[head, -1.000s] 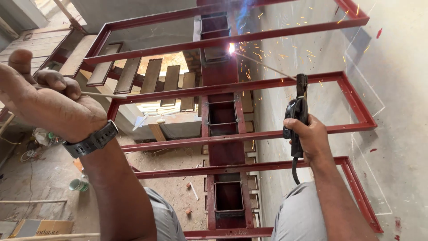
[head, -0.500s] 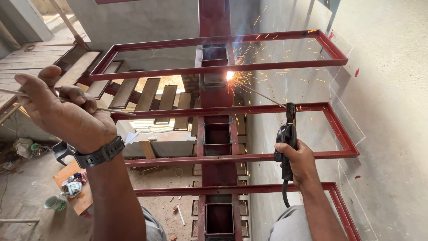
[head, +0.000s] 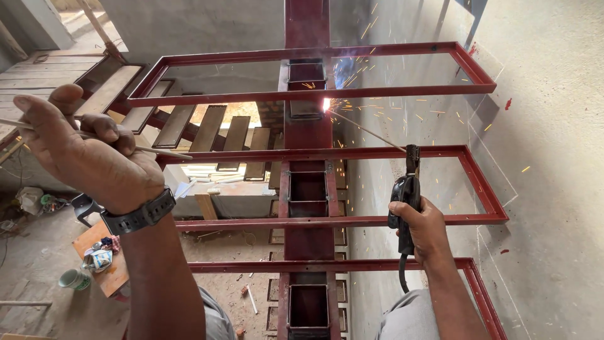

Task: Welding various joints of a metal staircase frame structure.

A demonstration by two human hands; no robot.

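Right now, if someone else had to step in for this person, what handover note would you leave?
Right hand: gripping the black electrode holder; its welding rod reaches up to the joint, where the arc is lit and sparks fly.
Left hand: raised to the left, holding thin spare rods, clear of the frame.
Work: red steel stair frame, a central spine with rectangular tread frames. The arc sits where the second frame from the top meets the spine's right side.
Done: frames already stand in place on the spine.
Left: this weld is in progress; the state of the other joints cannot be judged from here.
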